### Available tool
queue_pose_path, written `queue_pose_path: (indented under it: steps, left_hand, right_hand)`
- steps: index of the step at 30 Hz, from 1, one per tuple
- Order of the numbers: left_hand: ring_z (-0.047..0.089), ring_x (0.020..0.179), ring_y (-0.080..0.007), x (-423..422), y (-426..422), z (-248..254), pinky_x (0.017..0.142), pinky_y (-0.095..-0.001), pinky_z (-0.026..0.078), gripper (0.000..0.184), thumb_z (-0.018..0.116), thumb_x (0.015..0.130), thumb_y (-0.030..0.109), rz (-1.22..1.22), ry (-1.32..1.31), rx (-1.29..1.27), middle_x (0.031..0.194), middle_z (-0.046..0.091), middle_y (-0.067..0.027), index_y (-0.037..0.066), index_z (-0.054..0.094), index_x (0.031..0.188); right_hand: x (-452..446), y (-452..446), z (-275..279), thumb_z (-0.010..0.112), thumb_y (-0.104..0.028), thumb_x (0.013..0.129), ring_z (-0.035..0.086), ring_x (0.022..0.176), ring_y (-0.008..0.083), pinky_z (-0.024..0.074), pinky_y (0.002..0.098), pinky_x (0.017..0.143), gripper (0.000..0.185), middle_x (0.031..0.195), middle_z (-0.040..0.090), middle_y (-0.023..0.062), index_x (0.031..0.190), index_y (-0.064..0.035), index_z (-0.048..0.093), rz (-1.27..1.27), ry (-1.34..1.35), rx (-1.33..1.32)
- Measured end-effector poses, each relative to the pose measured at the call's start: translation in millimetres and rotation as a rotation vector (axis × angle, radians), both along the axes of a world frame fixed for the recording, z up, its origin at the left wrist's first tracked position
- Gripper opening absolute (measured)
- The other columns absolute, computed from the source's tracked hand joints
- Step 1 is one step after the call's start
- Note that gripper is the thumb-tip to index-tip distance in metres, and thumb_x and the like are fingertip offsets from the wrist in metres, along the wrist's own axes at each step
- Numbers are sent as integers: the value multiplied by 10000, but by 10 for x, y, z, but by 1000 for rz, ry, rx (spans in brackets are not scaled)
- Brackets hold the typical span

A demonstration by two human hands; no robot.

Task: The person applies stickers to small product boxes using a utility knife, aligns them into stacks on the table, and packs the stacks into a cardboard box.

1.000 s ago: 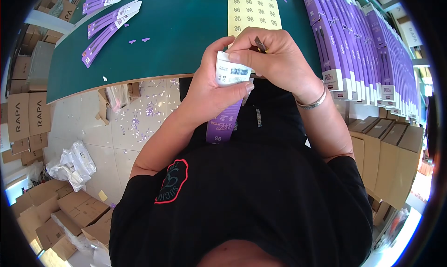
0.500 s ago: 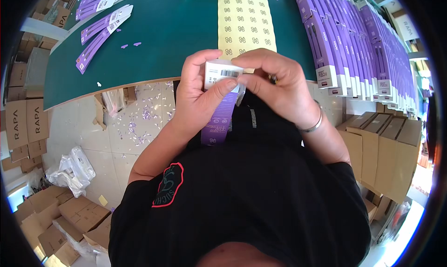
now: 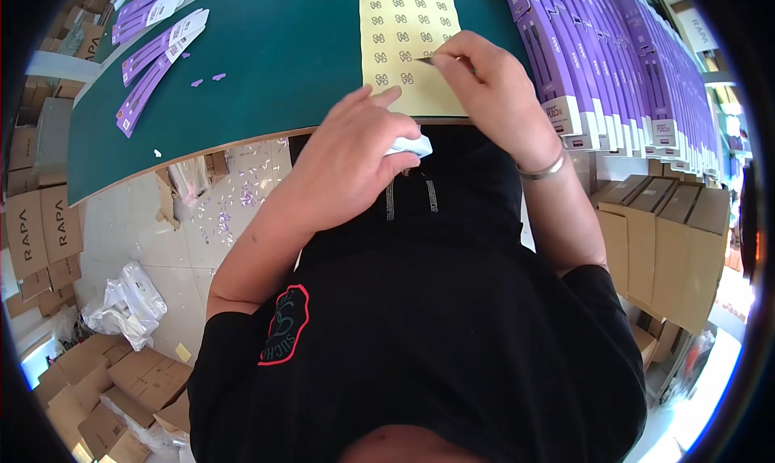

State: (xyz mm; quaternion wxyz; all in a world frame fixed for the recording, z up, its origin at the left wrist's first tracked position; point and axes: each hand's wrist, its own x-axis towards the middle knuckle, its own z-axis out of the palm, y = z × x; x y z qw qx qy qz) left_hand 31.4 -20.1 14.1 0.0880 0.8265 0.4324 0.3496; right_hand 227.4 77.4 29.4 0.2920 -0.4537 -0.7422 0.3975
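Note:
My left hand [image 3: 351, 160] is closed around a narrow box [image 3: 413, 146], just off the table's front edge. Only the box's white end shows past my fingers; the rest of it is hidden. A sheet of yellow stickers [image 3: 410, 39] with rows of dark printed marks lies on the table. Over its near right part, my right hand [image 3: 496, 87] pinches a thin, dark, pointed tool [image 3: 425, 60]. The tip is at the stickers, but whether it touches them I cannot tell.
Rows of purple boxes [image 3: 593, 67] stand packed at the table's right. Flat purple-and-white cartons [image 3: 157, 67] lie on the left of the green table [image 3: 266, 67]. Brown cardboard boxes [image 3: 662, 245] stack at right, more at lower left. Plastic bags [image 3: 129, 305] and paper scraps litter the floor.
My right hand has left the box and moved forward over the sticker sheet. My left hand has turned the box, so its printed label and purple side no longer show.

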Motion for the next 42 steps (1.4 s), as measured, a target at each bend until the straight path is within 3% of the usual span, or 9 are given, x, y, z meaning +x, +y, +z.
queue_pose_path:
  steps: [4,9,20,25,29,32,34,39,42]
  left_hand:
    - [628,1155,-339,82,26,-254,1042,-440,413,237,700,838,101,56,46,-38,902,625,-103,79,542,1014]
    - [641,1129,-330,100,60,-301,1027,-422,426,232,702,840,116,61,61,14,876,627,-97,75,531,992]
    - [643,1131,-320,138,66,-291,1015,-418,430,236,696,846,112,92,73,23,915,644,-110,69,526,1004]
    - [645,1127,-315,129,67,-287,1019,-419,427,238,695,846,113,91,75,33,932,656,-117,70,526,1008]
    - [647,1110,-334,93,53,-240,1012,-420,431,241,689,852,107,66,1,-73,976,649,-138,68,532,1031]
    - [662,1035,-303,-15,30,-170,951,-379,466,255,664,881,85,61,-250,-226,1008,626,-153,52,521,1090]
    - [632,915,-218,-61,36,-28,830,-317,489,279,606,928,72,190,-779,-433,1035,591,-159,32,475,1172]
    - [554,819,-136,-50,63,20,715,-260,467,303,518,952,35,121,-1135,-443,1030,569,-141,26,413,1236]
    - [536,798,-132,-5,-2,-4,693,-258,456,320,485,944,19,136,-1131,-416,1031,561,-142,27,395,1251]
  right_hand:
    - [-35,31,-185,652,-38,852,563,694,166,445,260,615,31,808,616,46,846,-10,664,-44,-335,488]
    - [19,83,-287,668,-21,821,567,706,217,473,304,648,37,817,610,55,786,-10,659,-7,-329,682]
    - [-60,95,-317,692,-113,805,587,739,249,497,317,667,85,813,601,76,760,-42,675,44,-327,709]
    - [-99,81,-323,711,-89,811,563,665,202,474,287,596,84,789,609,58,758,-39,670,48,-296,775]
    - [-71,50,-212,723,-50,819,511,580,146,427,256,518,64,755,617,38,780,-26,678,61,91,248]
    - [-119,-12,-40,722,-36,823,486,557,128,407,248,498,51,743,617,32,795,-19,683,69,255,164]
    - [-190,-65,65,722,-22,827,461,534,111,387,241,478,40,730,618,26,809,-11,688,84,419,67]
    - [-415,-174,227,720,-25,820,503,548,137,416,259,496,37,741,624,45,831,-1,694,108,336,398]
    - [-428,-248,194,714,-24,816,527,556,162,432,274,509,34,746,629,57,826,0,692,130,249,445]
